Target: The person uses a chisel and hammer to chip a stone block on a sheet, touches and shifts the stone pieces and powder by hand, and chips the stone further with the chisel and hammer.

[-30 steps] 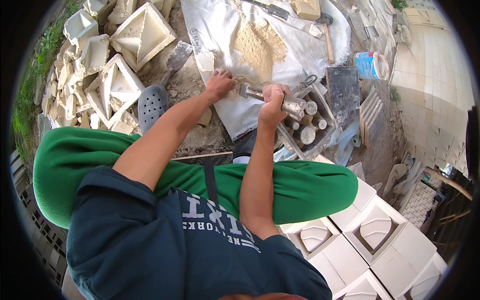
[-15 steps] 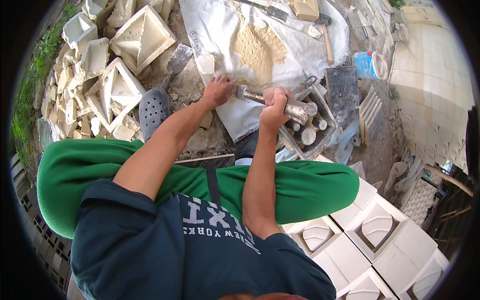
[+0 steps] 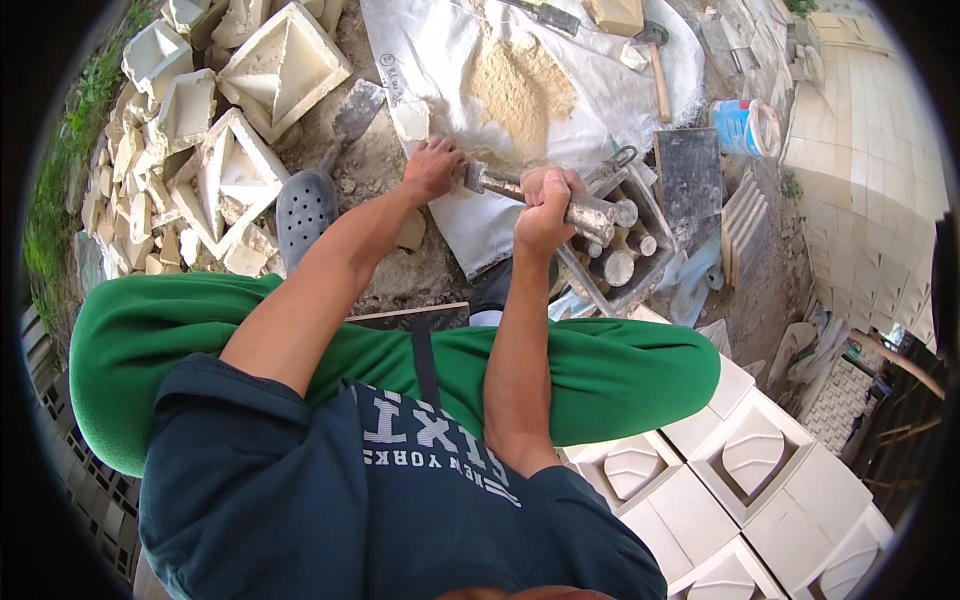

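My right hand [image 3: 545, 205] is closed around a chisel [image 3: 498, 185] with a thick, round, dusty handle. Its flat metal end points left, close to the fingers of my left hand [image 3: 433, 168]. That hand has its fingers bent down by the edge of a white sheet [image 3: 465, 225], and what lies beneath them is hidden. A pale broken chunk [image 3: 412, 120] sits just beyond the left hand. Under and beside the chisel handle, a box [image 3: 648, 268] holds several more round-handled tools [image 3: 619, 267].
Sandy powder [image 3: 520, 85] lies heaped on the sheet. A trowel [image 3: 358, 110], a hammer [image 3: 660, 75], a dark board [image 3: 688, 175] and a blue-white bucket [image 3: 745, 128] lie around. Broken pale molds [image 3: 285, 70] pile up at left; patterned pale tiles [image 3: 750, 450] stand at lower right.
My left hand has shifted slightly up and left. The chisel in my right hand has also moved a little left and up, its metal end nearer the left fingers.
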Demonstrator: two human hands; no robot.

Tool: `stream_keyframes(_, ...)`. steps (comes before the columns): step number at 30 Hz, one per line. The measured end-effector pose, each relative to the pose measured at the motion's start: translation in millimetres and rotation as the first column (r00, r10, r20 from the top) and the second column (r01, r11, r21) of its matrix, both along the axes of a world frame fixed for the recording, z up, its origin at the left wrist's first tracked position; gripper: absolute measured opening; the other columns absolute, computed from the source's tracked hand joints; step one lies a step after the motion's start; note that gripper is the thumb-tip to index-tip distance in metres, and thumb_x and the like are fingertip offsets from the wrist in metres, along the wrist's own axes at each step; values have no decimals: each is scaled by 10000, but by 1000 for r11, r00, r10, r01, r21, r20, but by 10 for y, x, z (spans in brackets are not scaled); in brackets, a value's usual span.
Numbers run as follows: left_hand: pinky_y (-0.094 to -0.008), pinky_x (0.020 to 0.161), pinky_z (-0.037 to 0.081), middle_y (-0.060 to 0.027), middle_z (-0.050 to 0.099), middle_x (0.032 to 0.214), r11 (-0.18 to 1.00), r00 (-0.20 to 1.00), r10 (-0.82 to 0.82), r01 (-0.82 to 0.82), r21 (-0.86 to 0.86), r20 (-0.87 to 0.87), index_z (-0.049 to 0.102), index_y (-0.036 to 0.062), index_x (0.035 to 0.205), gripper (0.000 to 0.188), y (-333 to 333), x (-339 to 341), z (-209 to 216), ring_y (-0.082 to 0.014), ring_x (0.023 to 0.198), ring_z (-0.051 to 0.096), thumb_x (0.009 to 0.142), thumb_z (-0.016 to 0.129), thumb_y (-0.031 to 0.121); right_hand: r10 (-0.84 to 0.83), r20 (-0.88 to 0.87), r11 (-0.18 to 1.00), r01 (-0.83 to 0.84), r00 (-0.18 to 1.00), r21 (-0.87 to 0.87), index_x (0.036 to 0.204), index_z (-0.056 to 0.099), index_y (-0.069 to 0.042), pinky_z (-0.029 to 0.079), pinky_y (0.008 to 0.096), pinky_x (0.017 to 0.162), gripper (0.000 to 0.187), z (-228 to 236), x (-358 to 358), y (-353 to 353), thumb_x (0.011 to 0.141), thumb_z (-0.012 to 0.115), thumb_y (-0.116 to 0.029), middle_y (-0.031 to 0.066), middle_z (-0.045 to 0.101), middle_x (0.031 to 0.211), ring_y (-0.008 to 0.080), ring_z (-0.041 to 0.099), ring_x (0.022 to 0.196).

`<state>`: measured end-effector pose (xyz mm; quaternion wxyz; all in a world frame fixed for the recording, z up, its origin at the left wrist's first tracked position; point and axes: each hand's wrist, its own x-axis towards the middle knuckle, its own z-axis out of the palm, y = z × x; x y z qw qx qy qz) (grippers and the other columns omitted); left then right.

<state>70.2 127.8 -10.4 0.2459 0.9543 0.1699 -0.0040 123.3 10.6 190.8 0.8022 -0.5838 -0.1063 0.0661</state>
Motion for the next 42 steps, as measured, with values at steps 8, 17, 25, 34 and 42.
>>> stream_keyframes(8, -365, 911, 383, -36, 562, 1051, 1000, 997, -27, 27, 3, 68, 624, 155, 1001, 238, -27, 2, 6, -224, 1072, 485, 770, 601, 205, 40, 83, 998, -37, 996, -41, 565, 399, -43, 257, 242, 450, 207, 50, 47, -131, 760, 466, -53, 18, 425, 506, 84, 343, 456)
stream_keyframes(17, -404, 942, 340, -28, 603, 1029, 993, 994, -95, 98, 58, -53, 636, 191, 1036, 265, -62, 79, -17, -203, 1066, 503, 782, 628, 265, -9, 72, 1000, 11, 997, -19, 593, 441, -33, 279, 244, 460, 179, 129, -9, -150, 763, 480, -72, 19, 436, 505, 89, 354, 470)
stream_keyframes(25, -393, 949, 339, -57, 624, 982, 999, 999, -18, 19, -49, 29, 630, 144, 970, 207, -40, 17, -16, -230, 1056, 508, 794, 601, 250, -1, -45, 999, -1, 999, -44, 557, 324, -91, 265, 245, 431, 247, 59, -3, 17, 778, 425, -51, -16, 317, 479, 88, 268, 431)
stream_keyframes(34, -369, 932, 350, -58, 579, 1026, 999, 991, -25, 28, -20, 129, 640, 120, 932, 214, -6, -55, -30, -211, 1080, 483, 728, 614, 178, 43, 25, 999, -43, 999, -17, 584, 385, -62, 258, 241, 436, 201, -14, 9, 16, 777, 440, -49, -5, 360, 497, 76, 296, 449)
stream_keyframes(42, -361, 919, 349, -39, 575, 1031, 999, 991, -41, 43, -13, 125, 666, 130, 904, 184, 23, -52, 40, -209, 1071, 480, 736, 614, 184, 25, 77, 1000, -25, 997, -11, 557, 314, -97, 282, 250, 438, 249, 137, -13, -83, 767, 439, -51, -7, 332, 483, 87, 283, 443)
